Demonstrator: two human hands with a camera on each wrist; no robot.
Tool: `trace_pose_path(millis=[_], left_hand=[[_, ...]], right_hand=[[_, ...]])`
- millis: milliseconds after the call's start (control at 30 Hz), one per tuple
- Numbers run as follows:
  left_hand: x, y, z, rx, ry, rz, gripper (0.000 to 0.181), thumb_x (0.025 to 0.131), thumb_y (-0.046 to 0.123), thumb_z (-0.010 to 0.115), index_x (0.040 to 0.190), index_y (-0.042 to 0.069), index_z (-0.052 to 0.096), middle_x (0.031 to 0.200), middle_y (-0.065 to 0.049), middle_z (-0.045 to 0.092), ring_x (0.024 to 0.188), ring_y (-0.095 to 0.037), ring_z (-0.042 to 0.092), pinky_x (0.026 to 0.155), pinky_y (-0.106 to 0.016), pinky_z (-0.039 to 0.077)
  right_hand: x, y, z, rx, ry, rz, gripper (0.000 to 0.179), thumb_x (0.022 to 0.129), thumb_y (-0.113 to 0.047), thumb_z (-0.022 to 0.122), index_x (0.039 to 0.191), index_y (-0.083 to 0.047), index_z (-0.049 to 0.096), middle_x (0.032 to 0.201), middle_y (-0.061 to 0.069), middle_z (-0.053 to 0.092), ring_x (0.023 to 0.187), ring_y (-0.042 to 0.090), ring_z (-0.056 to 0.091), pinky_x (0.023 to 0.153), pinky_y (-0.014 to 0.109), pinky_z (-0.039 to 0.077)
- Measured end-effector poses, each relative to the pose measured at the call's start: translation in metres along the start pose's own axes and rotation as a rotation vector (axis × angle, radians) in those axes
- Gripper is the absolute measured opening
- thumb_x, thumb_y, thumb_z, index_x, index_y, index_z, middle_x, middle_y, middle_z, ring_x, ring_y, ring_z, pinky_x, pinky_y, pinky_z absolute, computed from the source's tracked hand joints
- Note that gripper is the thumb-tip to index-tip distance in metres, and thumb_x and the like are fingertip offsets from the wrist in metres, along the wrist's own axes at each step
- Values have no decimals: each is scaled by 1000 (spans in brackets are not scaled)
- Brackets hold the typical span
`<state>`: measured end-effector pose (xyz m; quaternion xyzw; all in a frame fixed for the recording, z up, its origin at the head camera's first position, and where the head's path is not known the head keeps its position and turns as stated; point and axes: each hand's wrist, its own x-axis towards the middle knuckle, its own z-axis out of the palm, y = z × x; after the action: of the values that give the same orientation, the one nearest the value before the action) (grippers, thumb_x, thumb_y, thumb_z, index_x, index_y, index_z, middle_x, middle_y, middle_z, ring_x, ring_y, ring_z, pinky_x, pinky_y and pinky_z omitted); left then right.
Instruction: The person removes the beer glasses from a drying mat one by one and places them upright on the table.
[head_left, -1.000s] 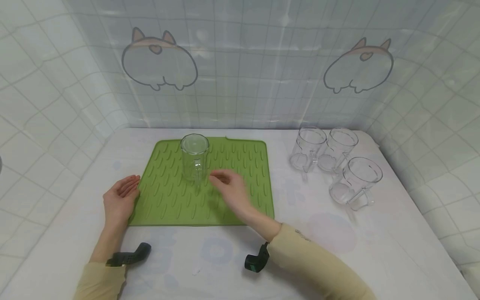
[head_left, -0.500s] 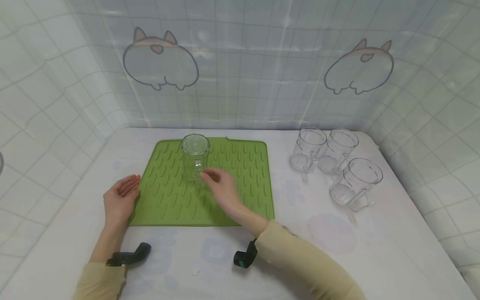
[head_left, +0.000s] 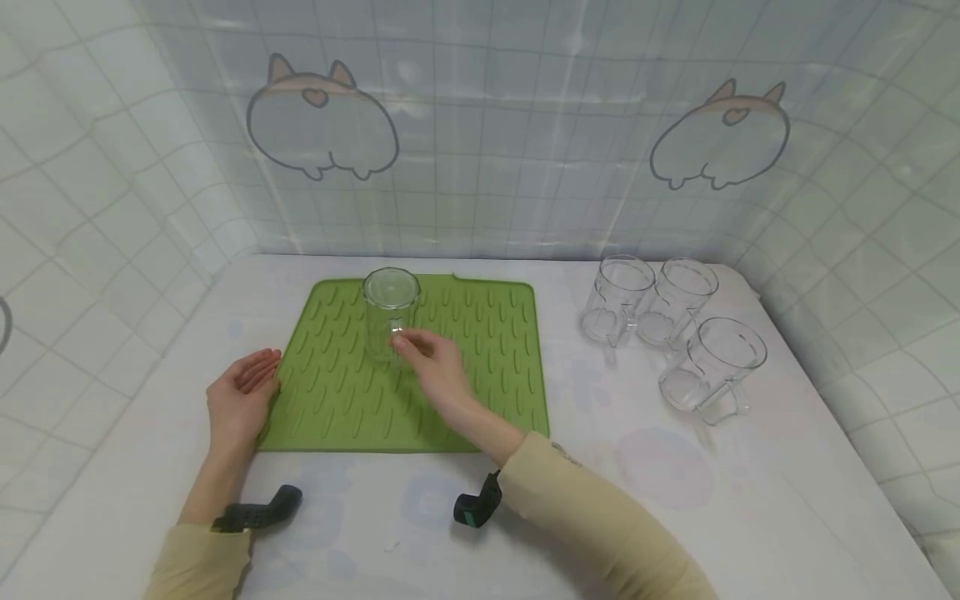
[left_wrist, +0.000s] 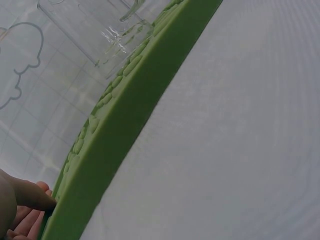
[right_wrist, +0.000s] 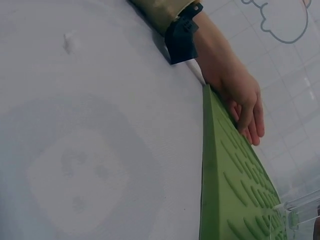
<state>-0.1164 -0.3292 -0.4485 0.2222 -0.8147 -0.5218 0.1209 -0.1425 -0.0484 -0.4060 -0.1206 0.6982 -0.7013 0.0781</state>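
A clear glass mug [head_left: 381,321] stands upside down on the green ribbed mat [head_left: 480,367], its thick base uppermost and its handle facing me. My right hand [head_left: 437,367] pinches that handle between thumb and fingers. At the mat's left edge rests my left hand [head_left: 238,400], fingers loosely bent and holding nothing. In the left wrist view its thumb [left_wrist: 32,194] touches the mat's edge [left_wrist: 120,135], and part of the mug [left_wrist: 95,32] shows at the top.
Three more glass mugs stand upright on the white table to the right: one at the back [head_left: 617,300], another beside it [head_left: 677,302], and one nearer [head_left: 712,362]. A tile-patterned sheet [head_left: 480,167] rises behind the table and along both sides.
My right hand has moved left across the mat to the mug's handle and now pinches it. The left hand and the mugs have stayed in place.
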Motion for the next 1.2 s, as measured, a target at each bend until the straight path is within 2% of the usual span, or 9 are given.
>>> trace_pose_path(millis=[200, 433, 733, 967, 1200], left_hand=[[2, 0, 0, 5, -3, -15, 47, 99, 5, 57, 145, 8, 50, 146, -12, 55, 127, -11, 58, 94, -6, 50], [1, 1, 0, 7, 0, -26, 47, 99, 6, 57, 145, 9, 50, 146, -11, 55, 128, -12, 58, 95, -6, 49], [-1, 3, 0, 10, 3, -30, 47, 99, 5, 56, 146, 9, 50, 146, -11, 55, 129, -14, 57, 96, -7, 50], [-1, 3, 1, 9, 5, -40, 47, 99, 6, 57, 146, 10, 50, 146, -10, 55, 130, -14, 57, 96, -7, 49], [-1, 2, 1, 3, 11, -34, 47, 98, 5, 57, 145, 9, 51, 145, -10, 56, 128, -11, 58, 95, -6, 50]], right_hand=[[4, -1, 4, 70, 2, 24, 27, 101, -24, 59, 121, -8, 68, 116, -2, 73, 114, 8, 64, 110, 34, 49], [4, -3, 6, 90, 19, 42, 26, 101, -18, 58, 122, -6, 67, 113, -4, 74, 111, 7, 64, 110, 33, 49], [2, -5, 10, 112, 56, 61, 26, 99, -19, 61, 121, -6, 68, 108, -4, 75, 108, 7, 66, 112, 36, 47], [2, -5, 10, 130, 51, 60, 26, 99, -18, 61, 121, -5, 67, 110, -1, 75, 109, 10, 66, 112, 37, 47], [1, -3, 11, 155, 57, 68, 22, 99, -18, 62, 117, -9, 70, 107, -2, 75, 107, 10, 67, 113, 40, 46]])
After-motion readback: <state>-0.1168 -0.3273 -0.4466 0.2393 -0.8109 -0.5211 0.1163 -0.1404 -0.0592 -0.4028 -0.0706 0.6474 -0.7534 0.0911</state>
